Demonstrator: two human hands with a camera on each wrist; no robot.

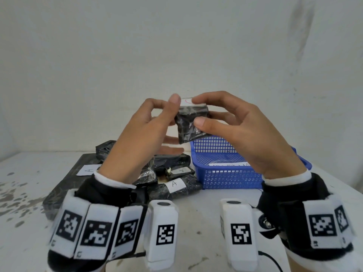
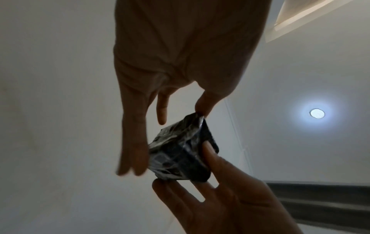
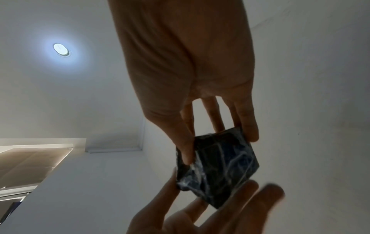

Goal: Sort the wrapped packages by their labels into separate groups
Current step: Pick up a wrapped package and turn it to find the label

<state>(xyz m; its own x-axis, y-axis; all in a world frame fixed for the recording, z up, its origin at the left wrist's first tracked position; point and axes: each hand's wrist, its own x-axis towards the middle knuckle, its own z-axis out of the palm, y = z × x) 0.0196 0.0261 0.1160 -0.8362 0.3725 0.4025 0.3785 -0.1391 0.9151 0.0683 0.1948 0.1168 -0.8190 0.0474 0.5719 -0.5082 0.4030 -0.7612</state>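
1. While the black-wrapped package (image 1: 191, 122) is raised above the table (image 1: 206, 216), the head view shows us pinching it with both hands: the left hand (image 1: 141, 134) has its thumb on the top corner, and the right hand (image 1: 241, 132) has its thumb on the front face and its forefinger on the white label (image 1: 187, 102). A red mark shows on that label, but we cannot read it. Below lie a heap of wrapped packages (image 1: 169, 173), some labelled "A", on a dark board (image 1: 64, 185), with a blue mesh basket (image 1: 231, 173) just beside them.
2. In the left wrist view, the left hand (image 2: 180, 63) pinches the package (image 2: 180, 152) at one corner with the thumb, the long fingers lying along its side; the right hand (image 2: 220, 205) supports it from below.
3. In the right wrist view, the right hand (image 3: 190, 71) grips the package (image 3: 218, 167) between thumb and fingers.
4. We judge the current step to be label inspection. The next move calls for exposing the label fully, reading it, then placing the package with its matching group.
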